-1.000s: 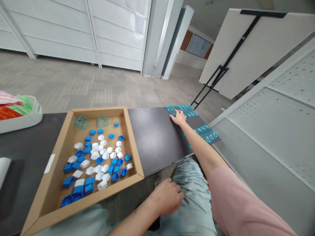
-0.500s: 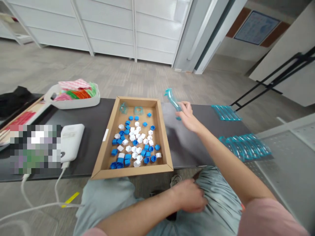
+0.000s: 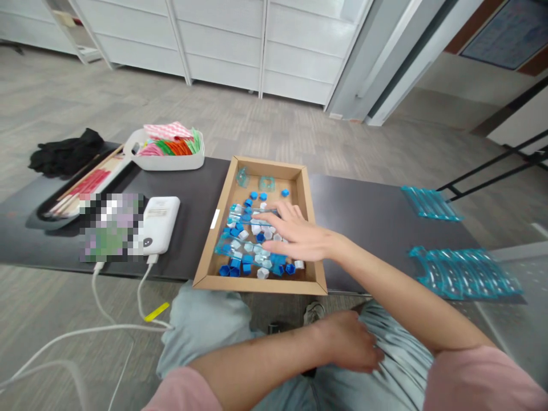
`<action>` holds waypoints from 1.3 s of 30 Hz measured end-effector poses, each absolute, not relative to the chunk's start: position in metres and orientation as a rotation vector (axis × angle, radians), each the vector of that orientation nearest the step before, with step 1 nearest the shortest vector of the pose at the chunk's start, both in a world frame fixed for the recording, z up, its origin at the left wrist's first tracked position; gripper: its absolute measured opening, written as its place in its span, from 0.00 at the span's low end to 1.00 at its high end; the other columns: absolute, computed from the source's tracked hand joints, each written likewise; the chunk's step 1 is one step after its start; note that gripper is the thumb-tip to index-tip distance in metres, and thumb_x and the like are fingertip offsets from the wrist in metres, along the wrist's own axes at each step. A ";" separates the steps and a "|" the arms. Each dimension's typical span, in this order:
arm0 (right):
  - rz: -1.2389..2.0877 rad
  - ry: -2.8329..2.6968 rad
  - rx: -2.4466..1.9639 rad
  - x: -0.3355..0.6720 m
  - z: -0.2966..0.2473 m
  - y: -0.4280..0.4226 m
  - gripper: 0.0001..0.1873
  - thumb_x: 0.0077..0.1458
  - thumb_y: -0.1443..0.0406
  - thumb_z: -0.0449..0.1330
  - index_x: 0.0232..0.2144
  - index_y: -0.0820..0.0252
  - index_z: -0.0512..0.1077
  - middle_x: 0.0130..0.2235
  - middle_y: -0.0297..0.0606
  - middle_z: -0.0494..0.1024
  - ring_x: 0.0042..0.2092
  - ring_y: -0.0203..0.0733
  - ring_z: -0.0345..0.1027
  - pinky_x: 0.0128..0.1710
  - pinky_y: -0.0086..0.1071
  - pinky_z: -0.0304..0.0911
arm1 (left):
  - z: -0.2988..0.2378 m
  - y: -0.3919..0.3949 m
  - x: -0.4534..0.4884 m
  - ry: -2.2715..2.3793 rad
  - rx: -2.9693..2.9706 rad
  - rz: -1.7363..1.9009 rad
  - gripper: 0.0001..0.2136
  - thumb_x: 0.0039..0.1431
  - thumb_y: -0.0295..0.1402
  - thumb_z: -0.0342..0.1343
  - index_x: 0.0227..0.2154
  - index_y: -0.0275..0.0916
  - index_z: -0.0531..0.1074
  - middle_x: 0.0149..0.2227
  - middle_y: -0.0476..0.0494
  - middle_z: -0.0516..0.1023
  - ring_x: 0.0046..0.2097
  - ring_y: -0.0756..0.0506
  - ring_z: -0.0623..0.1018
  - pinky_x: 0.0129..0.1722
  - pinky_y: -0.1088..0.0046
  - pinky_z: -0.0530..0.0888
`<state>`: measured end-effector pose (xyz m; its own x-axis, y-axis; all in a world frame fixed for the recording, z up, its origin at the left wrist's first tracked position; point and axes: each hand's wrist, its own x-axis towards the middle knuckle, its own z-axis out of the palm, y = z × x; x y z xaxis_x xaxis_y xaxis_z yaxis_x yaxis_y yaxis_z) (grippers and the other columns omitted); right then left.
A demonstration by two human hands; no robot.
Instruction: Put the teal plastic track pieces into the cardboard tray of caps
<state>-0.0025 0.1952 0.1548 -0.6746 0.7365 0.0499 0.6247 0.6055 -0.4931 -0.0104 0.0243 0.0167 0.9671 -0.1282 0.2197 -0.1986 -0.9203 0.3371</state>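
Note:
My right hand is over the cardboard box, its fingers stretched out and spread. Below the fingers, a see-through teal plastic piece lies across small blue and white hexagonal pieces. Another teal strip shows near the index fingertip; whether the two strips are one piece I cannot tell. My left hand rests on my lap with its fingers curled in, and nothing shows in it. Two small teal frames, one of them squarish, sit at the box's far end.
On the dark table, two rows of curved clear teal pieces lie at the right. Left of the box are a white power bank with cables, a white bin of colourful items, a tray of sticks and black cloth.
My right hand has moved left from above the table to over the box. The curved teal piece it held is out of its grip, and teal plastic now lies on the hexagonal pieces. My view shifted right.

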 end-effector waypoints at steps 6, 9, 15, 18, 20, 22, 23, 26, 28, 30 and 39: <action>0.441 -2.437 -1.398 0.011 0.143 0.246 0.25 0.78 0.56 0.54 0.70 0.48 0.76 0.66 0.51 0.74 0.65 0.65 0.68 0.70 0.68 0.66 | 0.023 0.022 -0.012 -0.234 2.754 0.245 0.13 0.80 0.43 0.60 0.39 0.43 0.82 0.41 0.44 0.92 0.46 0.39 0.93 0.37 0.60 0.81; 0.340 -2.464 -1.421 0.013 0.133 0.281 0.25 0.74 0.63 0.54 0.67 0.51 0.78 0.67 0.51 0.76 0.67 0.65 0.68 0.72 0.67 0.62 | 0.025 0.023 -0.012 -0.219 2.755 0.223 0.13 0.80 0.42 0.61 0.39 0.42 0.82 0.41 0.43 0.92 0.44 0.39 0.93 0.37 0.61 0.81; 0.124 -2.388 -1.476 0.048 0.146 0.290 0.27 0.71 0.64 0.59 0.68 0.49 0.79 0.73 0.49 0.76 0.75 0.65 0.64 0.78 0.67 0.50 | 0.036 0.030 -0.018 -0.180 2.743 0.155 0.11 0.78 0.37 0.61 0.43 0.38 0.85 0.41 0.40 0.92 0.46 0.38 0.92 0.39 0.63 0.78; 0.044 -2.248 -1.628 0.114 0.166 0.251 0.24 0.73 0.59 0.61 0.68 0.47 0.80 0.71 0.49 0.78 0.73 0.66 0.67 0.76 0.66 0.54 | 0.045 0.029 -0.025 -0.146 2.745 0.139 0.10 0.77 0.37 0.63 0.42 0.38 0.86 0.39 0.40 0.91 0.44 0.40 0.91 0.42 0.66 0.76; -0.005 -2.094 -1.776 0.173 0.177 0.209 0.23 0.75 0.55 0.61 0.66 0.49 0.80 0.69 0.50 0.78 0.71 0.65 0.70 0.75 0.65 0.57 | 0.047 0.027 -0.028 -0.103 2.749 0.148 0.09 0.77 0.37 0.64 0.42 0.38 0.86 0.40 0.40 0.90 0.44 0.41 0.90 0.45 0.67 0.75; -0.025 -1.880 -1.914 0.234 0.181 0.156 0.23 0.76 0.51 0.60 0.64 0.51 0.81 0.65 0.51 0.80 0.65 0.61 0.75 0.72 0.61 0.63 | 0.046 0.024 -0.029 -0.105 2.752 0.158 0.09 0.76 0.36 0.64 0.42 0.37 0.86 0.41 0.40 0.90 0.45 0.42 0.89 0.47 0.68 0.74; -0.026 -1.763 -1.969 0.261 0.180 0.128 0.24 0.75 0.49 0.59 0.63 0.53 0.81 0.63 0.51 0.81 0.61 0.59 0.77 0.70 0.59 0.67 | 0.045 0.022 -0.030 -0.112 2.754 0.158 0.08 0.76 0.35 0.64 0.42 0.37 0.86 0.41 0.40 0.90 0.45 0.42 0.88 0.47 0.68 0.73; -0.045 -1.478 -2.146 0.316 0.163 0.048 0.29 0.72 0.42 0.61 0.59 0.55 0.83 0.60 0.53 0.82 0.58 0.60 0.79 0.67 0.58 0.73 | 0.044 0.019 -0.031 -0.113 2.769 0.152 0.09 0.77 0.35 0.62 0.42 0.38 0.86 0.42 0.44 0.90 0.45 0.43 0.86 0.49 0.70 0.70; -0.032 -1.401 -2.284 0.328 0.142 0.009 0.33 0.69 0.40 0.64 0.62 0.56 0.82 0.64 0.57 0.81 0.64 0.65 0.77 0.71 0.62 0.70 | 0.044 0.019 -0.033 -0.073 2.792 0.174 0.11 0.79 0.34 0.58 0.44 0.38 0.85 0.45 0.46 0.90 0.46 0.45 0.84 0.52 0.70 0.69; -0.009 -1.361 -2.419 0.324 0.121 -0.013 0.37 0.67 0.41 0.66 0.67 0.57 0.80 0.70 0.61 0.78 0.72 0.71 0.71 0.75 0.67 0.65 | 0.045 0.021 -0.034 -0.022 2.817 0.211 0.15 0.81 0.33 0.52 0.45 0.39 0.85 0.46 0.49 0.89 0.47 0.47 0.83 0.54 0.71 0.67; 0.080 -1.287 -2.499 0.258 0.079 0.012 0.33 0.67 0.52 0.62 0.70 0.54 0.77 0.81 0.54 0.68 0.81 0.72 0.56 0.77 0.71 0.59 | 0.041 0.029 -0.032 -0.100 2.818 0.149 0.10 0.77 0.38 0.64 0.41 0.41 0.86 0.40 0.46 0.88 0.42 0.45 0.84 0.46 0.68 0.70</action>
<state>0.2585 0.0121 0.0786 0.5905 0.8009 0.0990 0.7825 -0.5383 -0.3130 -0.0318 0.0291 0.0414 0.9921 -0.0524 0.1141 -0.0855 -0.9474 0.3084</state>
